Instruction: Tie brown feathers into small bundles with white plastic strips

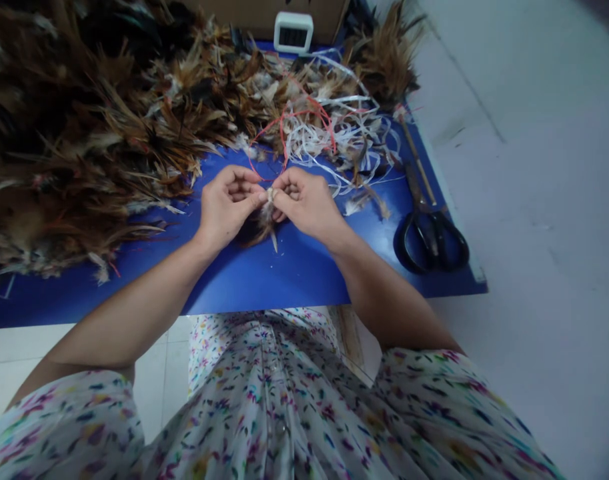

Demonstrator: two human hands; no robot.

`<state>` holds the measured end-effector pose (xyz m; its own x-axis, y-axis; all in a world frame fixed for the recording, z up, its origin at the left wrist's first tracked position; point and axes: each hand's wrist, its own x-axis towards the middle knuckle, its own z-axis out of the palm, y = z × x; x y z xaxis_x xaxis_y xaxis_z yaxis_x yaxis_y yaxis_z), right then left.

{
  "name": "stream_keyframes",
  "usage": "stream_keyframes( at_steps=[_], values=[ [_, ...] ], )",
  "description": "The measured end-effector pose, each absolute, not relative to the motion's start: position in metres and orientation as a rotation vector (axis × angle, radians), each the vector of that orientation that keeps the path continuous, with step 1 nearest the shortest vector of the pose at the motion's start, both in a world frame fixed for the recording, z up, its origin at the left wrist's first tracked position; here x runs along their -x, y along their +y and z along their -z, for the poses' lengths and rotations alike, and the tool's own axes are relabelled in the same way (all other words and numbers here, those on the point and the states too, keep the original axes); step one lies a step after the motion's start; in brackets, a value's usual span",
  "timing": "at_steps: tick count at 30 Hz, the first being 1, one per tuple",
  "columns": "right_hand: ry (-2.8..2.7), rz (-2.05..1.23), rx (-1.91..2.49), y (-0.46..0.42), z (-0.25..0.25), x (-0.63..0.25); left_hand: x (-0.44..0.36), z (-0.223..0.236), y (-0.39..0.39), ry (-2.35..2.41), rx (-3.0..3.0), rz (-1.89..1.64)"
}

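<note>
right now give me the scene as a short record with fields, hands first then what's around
left hand: left hand, pinching the small brown-and-grey feather tuft near its top end
right hand: right hand, pinching the same tuft
surface: blue tabletop
left side: large brown feather pile
beyond hands: tangled white plastic strands, thin red string
right side: black-handled scissors, slim brown stick
far edge: white-framed rounded device, display unreadable
</note>
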<state>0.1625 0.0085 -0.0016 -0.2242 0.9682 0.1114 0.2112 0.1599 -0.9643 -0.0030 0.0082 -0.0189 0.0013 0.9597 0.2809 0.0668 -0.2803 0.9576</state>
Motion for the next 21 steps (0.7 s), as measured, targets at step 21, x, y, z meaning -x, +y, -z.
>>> stream_keyframes(
  at_steps=[21],
  values=[
    [-1.753,-0.932,1.223,0.005,-0.006,-0.163,0.000,0.017,0.001,1.230,-1.616,-1.347]
  ],
)
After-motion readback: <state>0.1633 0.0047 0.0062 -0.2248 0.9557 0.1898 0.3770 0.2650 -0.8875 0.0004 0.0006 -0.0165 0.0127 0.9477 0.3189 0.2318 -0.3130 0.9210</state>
